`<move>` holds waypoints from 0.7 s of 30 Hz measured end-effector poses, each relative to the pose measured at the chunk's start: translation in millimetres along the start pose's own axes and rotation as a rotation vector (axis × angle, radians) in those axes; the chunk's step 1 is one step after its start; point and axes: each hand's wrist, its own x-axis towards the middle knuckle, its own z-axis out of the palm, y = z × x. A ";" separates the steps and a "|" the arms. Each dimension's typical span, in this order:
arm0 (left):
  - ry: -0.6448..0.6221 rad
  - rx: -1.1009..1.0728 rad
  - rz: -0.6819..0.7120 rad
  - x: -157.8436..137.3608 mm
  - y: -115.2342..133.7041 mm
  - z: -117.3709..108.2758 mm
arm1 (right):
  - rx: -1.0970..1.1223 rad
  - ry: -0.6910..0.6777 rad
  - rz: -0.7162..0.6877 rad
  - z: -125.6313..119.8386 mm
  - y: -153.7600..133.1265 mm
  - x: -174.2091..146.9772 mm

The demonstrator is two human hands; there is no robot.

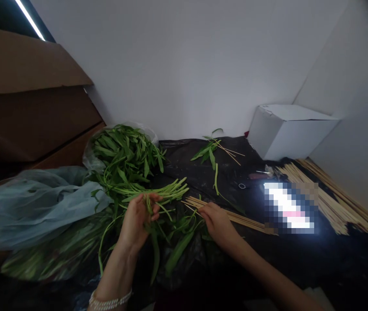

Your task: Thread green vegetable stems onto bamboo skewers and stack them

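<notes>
My left hand (136, 222) is closed with its palm turned up, its fingers curled round a leafy green sprig (154, 255). Long leaves droop from that hand. Just behind it lies a bundle of green stems (171, 188), the leaves toward the left. My right hand (216, 222) pinches thin bamboo skewers (244, 219) near one end, where they lie in a bundle on the black sheet. Exactly how many skewers the fingers grip is hidden. Below and between both hands, loose leaves (180, 254) rest on dark plastic.
Leafy greens (122, 151) fill a clear bag at the back left, beside bluish plastic (47, 198). Cardboard (31, 116) rises at far left. A white box (287, 131), more sticks (326, 198) and a bright blurred-out object are at right. A sprig with skewers (214, 149) lies near the wall.
</notes>
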 end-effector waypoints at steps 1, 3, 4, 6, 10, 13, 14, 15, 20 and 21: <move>-0.012 -0.084 -0.019 -0.3 3.1 -1.6 | -0.055 -0.014 -0.002 -2.7 3.6 1.2; -0.016 -0.189 -0.051 -1.3 6.7 -4.1 | -0.165 -0.023 0.024 -9.5 10.0 5.0; -0.017 -0.224 -0.072 -1.9 7.2 -5.3 | -0.216 -0.025 0.044 -12.9 13.0 7.5; -0.045 -0.272 -0.116 -2.3 5.2 -7.2 | -0.315 -0.053 0.078 -17.8 18.8 12.5; -0.107 -0.320 -0.186 1.3 -6.0 -8.8 | -0.456 -0.157 0.134 -18.2 27.4 19.0; -0.082 -0.280 -0.188 4.4 -13.3 -7.1 | -0.471 -0.168 0.153 -15.9 29.9 20.8; -0.080 -0.255 -0.175 4.8 -14.5 -6.2 | -0.469 -0.166 0.155 -15.7 30.1 21.0; -0.083 -0.230 -0.163 4.8 -15.2 -5.2 | -0.468 -0.166 0.157 -15.8 30.2 21.2; -0.139 -0.108 -0.184 2.1 -16.0 -2.6 | -0.433 -0.135 0.154 -18.0 29.8 21.6; -0.152 -0.088 -0.183 1.5 -16.5 -2.5 | -0.419 -0.115 0.154 -18.7 28.9 21.9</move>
